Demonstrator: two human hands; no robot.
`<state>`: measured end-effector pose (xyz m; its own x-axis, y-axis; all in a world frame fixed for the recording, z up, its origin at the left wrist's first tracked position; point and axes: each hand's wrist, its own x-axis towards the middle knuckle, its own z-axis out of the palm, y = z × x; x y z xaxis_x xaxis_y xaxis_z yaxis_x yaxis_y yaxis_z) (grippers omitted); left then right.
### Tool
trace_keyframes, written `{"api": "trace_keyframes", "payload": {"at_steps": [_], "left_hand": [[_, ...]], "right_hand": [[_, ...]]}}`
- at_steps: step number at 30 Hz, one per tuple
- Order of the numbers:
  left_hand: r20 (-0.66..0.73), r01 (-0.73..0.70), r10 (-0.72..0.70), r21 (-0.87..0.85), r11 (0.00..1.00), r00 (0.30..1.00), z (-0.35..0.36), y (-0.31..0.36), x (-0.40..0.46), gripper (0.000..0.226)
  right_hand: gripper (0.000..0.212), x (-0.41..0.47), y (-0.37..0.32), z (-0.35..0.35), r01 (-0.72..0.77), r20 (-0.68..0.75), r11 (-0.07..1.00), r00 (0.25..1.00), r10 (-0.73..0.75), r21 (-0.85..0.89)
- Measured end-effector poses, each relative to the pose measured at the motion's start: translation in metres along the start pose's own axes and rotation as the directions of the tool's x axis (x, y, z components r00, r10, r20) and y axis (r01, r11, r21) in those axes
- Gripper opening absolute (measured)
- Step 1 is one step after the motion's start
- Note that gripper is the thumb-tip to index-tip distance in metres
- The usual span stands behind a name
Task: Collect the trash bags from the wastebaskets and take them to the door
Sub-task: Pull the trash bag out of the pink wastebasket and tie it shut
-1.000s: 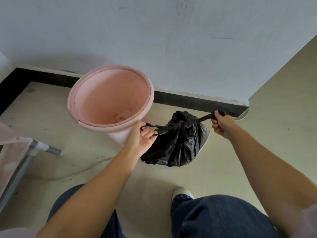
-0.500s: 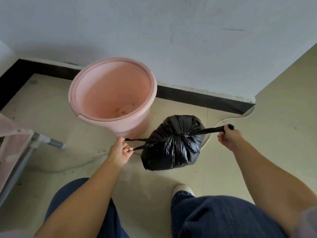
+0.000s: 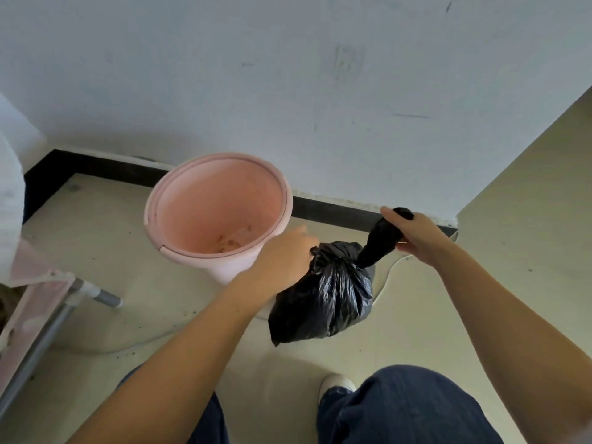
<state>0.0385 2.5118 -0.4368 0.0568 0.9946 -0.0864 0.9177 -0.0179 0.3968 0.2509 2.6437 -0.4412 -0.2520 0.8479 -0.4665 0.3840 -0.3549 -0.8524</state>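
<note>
Two knees in dark blue trousers point(image 3: 407, 408) sit lowest in our view, with the toe of a white shoe point(image 3: 336, 384) on the pale floor point(image 3: 166, 296) between them. Just beyond, both our forearms reach forward to a black trash bag point(image 3: 323, 302), which hangs clear of the floor beneath our hands. Our left hand point(image 3: 285, 261) presses against the gathered top of the bag on its left side; its fingers are blurred, so we cannot tell whether they are clamped on the plastic. Our right hand point(image 3: 413, 237) is closed round the twisted neck of the bag, which sticks up and to the right of the knot, the black end poking out above the fingers. Just left of and beyond the left hand stands a pink wastebasket point(image 3: 179, 225), with no liner in it and a few brown specks at its bottom. Far to the left of that hand is a grey metal frame point(image 3: 80, 293) with pink fabric. Behind everything runs a dark baseboard point(image 3: 336, 213) under a white wall point(image 3: 288, 91).
</note>
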Motion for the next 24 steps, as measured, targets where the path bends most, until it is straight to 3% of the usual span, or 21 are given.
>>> {"api": "trace_keyframes", "payload": {"at_steps": [3,6,9,13,16,19,24], "left_hand": [[-0.002,-0.243,0.244,0.085,0.966,0.970,-0.013,0.011,0.009,0.024],[-0.082,-0.342,0.338,-0.035,0.939,0.937,-0.013,0.016,0.013,0.026],[-0.152,-0.269,0.238,-0.232,0.935,0.959,-0.015,0.022,0.015,0.029],[-0.163,-0.120,0.058,-0.406,0.906,0.985,-0.006,0.022,0.024,0.051],[-0.099,-0.070,0.019,-0.541,0.838,0.995,0.002,0.022,0.033,0.063],[0.006,-0.043,0.057,-0.580,0.813,0.998,0.006,0.024,0.041,0.042],[0.166,0.154,-0.055,-0.670,0.726,0.985,0.010,0.020,0.044,0.020]], "right_hand": [[0.037,-0.004,-0.007,0.009,0.016,0.043,0.997,0.999,-0.012,-0.080],[0.032,-0.010,-0.014,0.018,0.058,0.202,0.995,0.979,-0.041,-0.078],[0.015,-0.015,-0.017,0.022,0.112,0.352,0.993,0.931,-0.095,-0.028],[0.011,-0.017,-0.019,0.025,0.191,0.344,0.981,0.923,-0.170,-0.027],[0.026,-0.019,-0.019,0.026,0.210,0.346,0.975,0.922,-0.173,-0.072],[0.028,-0.023,-0.019,0.029,0.211,0.344,0.973,0.924,-0.168,-0.091],[0.027,-0.025,-0.017,0.025,0.240,0.323,0.966,0.925,-0.200,-0.091]]}}
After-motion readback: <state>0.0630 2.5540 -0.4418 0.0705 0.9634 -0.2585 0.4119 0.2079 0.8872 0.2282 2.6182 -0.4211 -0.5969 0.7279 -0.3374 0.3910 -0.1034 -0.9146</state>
